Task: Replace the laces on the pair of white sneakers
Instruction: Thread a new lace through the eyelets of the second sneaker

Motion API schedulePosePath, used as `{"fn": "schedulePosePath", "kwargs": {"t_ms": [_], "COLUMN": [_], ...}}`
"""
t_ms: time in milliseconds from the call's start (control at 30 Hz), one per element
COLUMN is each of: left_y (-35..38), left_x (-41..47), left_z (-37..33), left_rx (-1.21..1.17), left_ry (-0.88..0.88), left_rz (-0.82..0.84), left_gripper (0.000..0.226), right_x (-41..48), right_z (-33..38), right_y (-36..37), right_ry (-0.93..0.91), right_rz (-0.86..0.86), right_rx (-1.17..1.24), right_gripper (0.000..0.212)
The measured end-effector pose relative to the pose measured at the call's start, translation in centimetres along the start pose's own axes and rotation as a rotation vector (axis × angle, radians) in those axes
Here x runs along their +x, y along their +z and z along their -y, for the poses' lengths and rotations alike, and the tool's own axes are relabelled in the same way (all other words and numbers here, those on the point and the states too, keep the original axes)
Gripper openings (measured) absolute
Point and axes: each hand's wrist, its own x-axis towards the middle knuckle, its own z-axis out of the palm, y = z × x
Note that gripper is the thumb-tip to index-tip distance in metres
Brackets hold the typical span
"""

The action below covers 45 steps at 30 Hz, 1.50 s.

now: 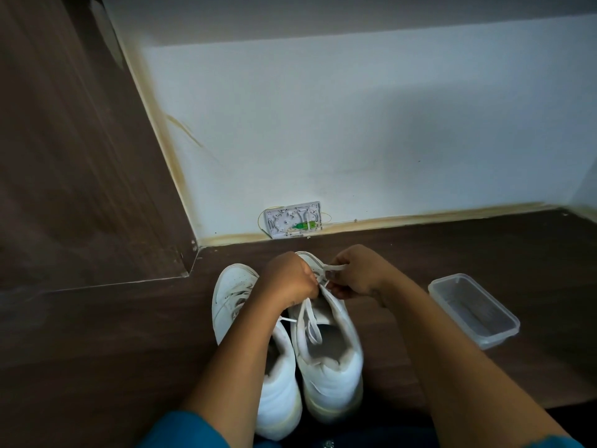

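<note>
On the dark wooden floor [97, 318] by the white wall, the pair of white sneakers [284, 350] stands side by side with heels toward the person, and over the toe end of the right sneaker [326, 344] the left hand [287, 281] and right hand [352, 273] are each closed in a pinch on the white lace [332, 268]. Judging from this, a hard pull could tip the shoe against the left sneaker [232, 305], or a frayed lace end could snag in an eyelet. The clear plastic container [473, 310], near the shoes on the right, looks empty.
</note>
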Motion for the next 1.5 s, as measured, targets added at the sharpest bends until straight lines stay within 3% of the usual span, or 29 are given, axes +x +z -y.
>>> {"fn": "schedulePosePath", "kwargs": {"t_ms": [267, 433, 500, 667, 800, 900, 967, 1033, 1100, 1167, 1300, 1400, 1500], "left_y": [0.0, -0.1, 0.0, 0.6, 0.8, 0.0, -1.3, -3.2, -5.5, -7.2, -7.4, -6.5, -5.8], "left_x": [-0.2, -0.3, -0.3, 0.2, 0.4, 0.3, -0.1, -1.1, -2.4, -3.1, -2.9, -2.1, -1.3], "left_z": [0.1, 0.1, 0.1, 0.3, 0.4, -0.1, -0.7, -1.4, -1.8, -1.8, -1.7, -1.4, -0.8], "left_rx": [-0.031, -0.020, -0.016, -0.032, -0.013, -0.080, -0.266, -0.709, -1.204, -1.420, -1.410, -1.414, -1.105], "left_ry": [-0.006, 0.014, 0.012, -0.018, -0.013, -0.062, -0.079, -0.103, -0.028, 0.084, 0.118, 0.126, 0.114], "left_rz": [-0.011, -0.019, -0.025, -0.030, -0.026, 0.005, -0.019, -0.015, 0.113, 0.206, 0.238, 0.144, 0.037], "left_gripper": [0.010, 0.009, 0.009, 0.011, 0.009, 0.010, 0.014, 0.016, 0.015, 0.003, 0.009, 0.019, 0.019], "right_x": [0.5, 0.4, 0.3, -0.8, -1.7, -2.0, -2.1, -2.0, -1.9, -1.9, -2.1, -1.8, -2.0], "right_z": [0.0, 0.6, 0.7, 0.6, 1.1, 1.6, 1.7, 1.7, 1.5, 1.5, 2.0, 2.1, 2.8], "right_y": [0.0, 0.7, 0.8, -0.2, -0.7, -0.8, -0.7, -0.6, -0.6, -0.8, -0.5, -0.3, -0.9], "right_ry": [0.022, -0.058, -0.082, -0.001, 0.008, 0.019, 0.030, 0.046, 0.056, 0.028, -0.184, -0.274, -0.387], "right_rz": [0.012, -0.080, -0.086, 0.028, 0.165, 0.157, 0.134, 0.131, 0.141, 0.161, 0.130, 0.031, -0.079], "right_rx": [-0.372, -0.670, -0.602, -0.018, 0.004, -0.037, -0.034, -0.010, 0.023, 0.009, -0.125, -0.181, 0.114], "right_gripper": [0.015, 0.019, 0.020, 0.009, 0.017, 0.032, 0.030, 0.028, 0.038, 0.044, 0.018, 0.025, 0.014]}}
